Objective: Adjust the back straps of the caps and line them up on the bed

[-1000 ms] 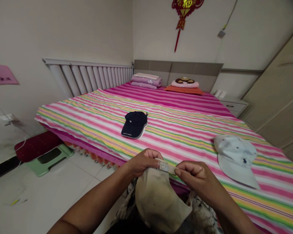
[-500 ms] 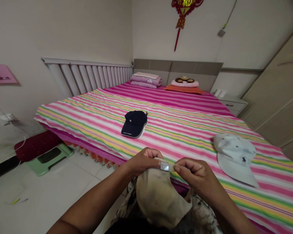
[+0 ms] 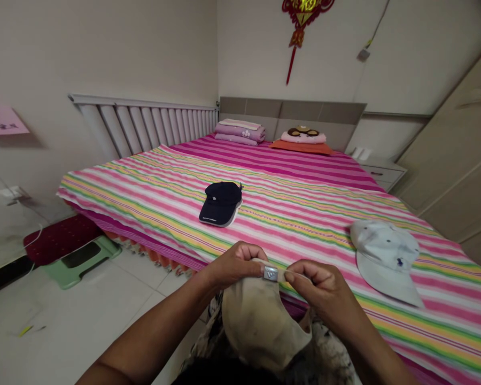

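- While the left hand (image 3: 236, 264) is closed on the strap (image 3: 282, 275) of a beige cap (image 3: 258, 326) near its metal buckle (image 3: 270, 273), the right hand (image 3: 323, 291) pinches the same strap just beside the buckle.
- The beige cap is hanging below the hands, in the air at the near edge of the bed (image 3: 288, 166), above patterned clothing (image 3: 328, 347).
- A navy cap (image 3: 220, 204) lies near the middle of the bed, well apart from the hands.
- A white cap (image 3: 385, 262) lies close to the right edge of the bed.
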A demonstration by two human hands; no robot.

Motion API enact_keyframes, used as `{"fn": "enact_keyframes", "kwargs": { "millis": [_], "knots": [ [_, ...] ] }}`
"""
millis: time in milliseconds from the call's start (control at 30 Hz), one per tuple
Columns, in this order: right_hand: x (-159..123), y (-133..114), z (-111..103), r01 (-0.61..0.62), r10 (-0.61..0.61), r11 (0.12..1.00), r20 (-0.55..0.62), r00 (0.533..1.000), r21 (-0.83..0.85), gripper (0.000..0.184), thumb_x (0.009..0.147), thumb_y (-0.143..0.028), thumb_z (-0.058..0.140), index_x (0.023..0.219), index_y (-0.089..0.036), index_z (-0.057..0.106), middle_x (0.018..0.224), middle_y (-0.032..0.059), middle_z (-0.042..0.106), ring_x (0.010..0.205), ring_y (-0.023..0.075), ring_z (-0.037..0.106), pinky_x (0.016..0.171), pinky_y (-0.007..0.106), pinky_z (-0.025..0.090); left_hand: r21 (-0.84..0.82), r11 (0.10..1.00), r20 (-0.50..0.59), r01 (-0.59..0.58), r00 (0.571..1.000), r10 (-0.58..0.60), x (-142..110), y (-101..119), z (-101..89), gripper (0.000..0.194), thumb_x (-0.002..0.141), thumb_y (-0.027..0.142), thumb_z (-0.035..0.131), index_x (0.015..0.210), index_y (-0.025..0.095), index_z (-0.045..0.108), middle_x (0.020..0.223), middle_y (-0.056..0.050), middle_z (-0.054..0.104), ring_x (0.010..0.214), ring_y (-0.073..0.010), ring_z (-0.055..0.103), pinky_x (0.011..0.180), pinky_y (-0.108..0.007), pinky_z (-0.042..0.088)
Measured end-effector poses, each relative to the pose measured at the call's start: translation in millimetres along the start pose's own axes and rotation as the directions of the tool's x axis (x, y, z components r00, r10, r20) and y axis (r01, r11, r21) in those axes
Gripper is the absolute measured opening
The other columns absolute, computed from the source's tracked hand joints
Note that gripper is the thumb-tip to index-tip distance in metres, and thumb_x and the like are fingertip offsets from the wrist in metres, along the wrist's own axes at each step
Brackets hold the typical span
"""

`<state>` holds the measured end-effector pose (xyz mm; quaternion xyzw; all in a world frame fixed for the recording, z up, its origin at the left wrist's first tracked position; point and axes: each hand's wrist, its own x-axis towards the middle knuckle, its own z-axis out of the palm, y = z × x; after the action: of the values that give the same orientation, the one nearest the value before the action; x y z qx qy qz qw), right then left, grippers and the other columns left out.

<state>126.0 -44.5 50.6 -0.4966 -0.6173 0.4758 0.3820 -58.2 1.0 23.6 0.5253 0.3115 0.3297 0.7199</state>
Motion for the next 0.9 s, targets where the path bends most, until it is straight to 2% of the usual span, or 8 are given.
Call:
{"fn": "enact_keyframes", "kwargs": {
  "millis": [67, 200, 333, 433, 533, 667, 833, 900],
  "knots": [
    [0, 0, 1, -0.017, 0.017, 1.000, 0.015, 1.000, 0.004, 0.027, 0.069, -0.041, 0.058, 0.061, -0.016, 0.060, 0.046, -0.0032, 0.047, 0.035, 0.0080, 0.039, 0.031, 0.019, 0.031, 0.004, 1.000, 0.011, -0.002, 1.000, 0.002, 0, 0, 0.0, 0.026, 0.058, 0.031, 0.071, 0.066, 0.010, 0.058, 0.055, 0.003, 0.053, 0.044, -0.0022, 0.042, 0.042, -0.015, 0.030],
    [0, 1, 3, 0.067, -0.067, 0.998, -0.055, 0.996, 0.000, 0.024, 0.068, -0.038, 0.060, 0.059, -0.016, 0.061, 0.046, -0.0037, 0.045, 0.042, 0.0087, 0.041, 0.038, 0.020, 0.035, 0.015, 1.000, 0.007, -0.003, 1.000, 0.003, 0, -1, 0.1, 0.027, 0.058, 0.033, 0.071, 0.066, 0.011, 0.058, 0.055, 0.003, 0.052, 0.043, -0.0023, 0.041, 0.042, -0.015, 0.029],
    [1, 2, 4, 0.045, -0.043, 0.999, -0.072, 0.997, 0.029, 0.025, 0.069, -0.038, 0.058, 0.059, -0.015, 0.059, 0.046, -0.0046, 0.042, 0.041, 0.0071, 0.035, 0.039, 0.020, 0.032, 0.023, 1.000, -0.009, -0.014, 1.000, 0.015, 0, 0, 1.8, 0.026, 0.059, 0.033, 0.070, 0.066, 0.011, 0.058, 0.054, 0.003, 0.052, 0.043, -0.0024, 0.040, 0.043, -0.015, 0.029],
    [1, 3, 6, 0.019, -0.016, 0.997, -0.039, 0.999, 0.071, 0.024, 0.065, -0.038, 0.062, 0.059, -0.015, 0.057, 0.046, -0.0051, 0.041, 0.041, 0.0067, 0.032, 0.039, 0.020, 0.028, 0.006, 0.996, -0.012, -0.092, 0.996, 0.092, 1, 0, 5.3, 0.025, 0.060, 0.029, 0.070, 0.071, 0.011, 0.058, 0.059, 0.001, 0.055, 0.048, -0.0038, 0.044, 0.047, -0.016, 0.033],
    [2, 6, 10, 0.006, 0.003, 0.991, -0.064, 0.998, 0.136, 0.025, 0.065, -0.038, 0.062, 0.058, -0.015, 0.054, 0.045, -0.0063, 0.037, 0.041, 0.0052, 0.026, 0.037, 0.019, 0.022, -0.008, 0.978, -0.039, -0.210, 0.977, 0.210, 2, -1, 8.2, 0.024, 0.059, 0.025, 0.071, 0.073, 0.012, 0.056, 0.063, 0.001, 0.056, 0.054, -0.0055, 0.047, 0.052, -0.017, 0.035],
    [3, 14, 14, -0.012, 0.045, 0.960, -0.113, 0.993, 0.279, 0.026, 0.068, -0.038, 0.062, 0.059, -0.016, 0.052, 0.043, -0.0080, 0.032, 0.040, 0.0048, 0.020, 0.037, 0.019, 0.017, 0.104, 0.962, -0.058, -0.253, 0.964, 0.260, 2, -2, 6.0, 0.021, 0.063, 0.027, 0.068, 0.072, 0.011, 0.059, 0.064, -0.001, 0.056, 0.056, -0.0069, 0.047, 0.054, -0.018, 0.035],
    [4, 25, 17, -0.020, 0.084, 0.902, -0.131, 0.988, 0.431, 0.025, 0.069, -0.036, 0.063, 0.060, -0.016, 0.050, 0.043, -0.0090, 0.030, 0.040, 0.0046, 0.019, 0.038, 0.019, 0.016, 0.213, 0.921, 0.080, -0.327, 0.945, 0.317, 0, -1, 1.6, 0.031, 0.062, 0.029, 0.068, 0.086, 0.012, 0.061, 0.073, -0.003, 0.058, 0.062, -0.0097, 0.049, 0.058, -0.020, 0.037],
    [4, 28, 19, -0.015, 0.092, 0.890, -0.149, 0.985, 0.457, 0.025, 0.069, -0.036, 0.064, 0.061, -0.016, 0.050, 0.043, -0.0088, 0.031, 0.040, 0.0046, 0.020, 0.038, 0.019, 0.016, 0.309, 0.892, 0.040, -0.330, 0.942, 0.334, -1, 0, 3.3, 0.032, 0.058, 0.027, 0.070, 0.085, 0.012, 0.061, 0.072, -0.002, 0.058, 0.061, -0.0096, 0.048, 0.057, -0.020, 0.037]
  ]
}}
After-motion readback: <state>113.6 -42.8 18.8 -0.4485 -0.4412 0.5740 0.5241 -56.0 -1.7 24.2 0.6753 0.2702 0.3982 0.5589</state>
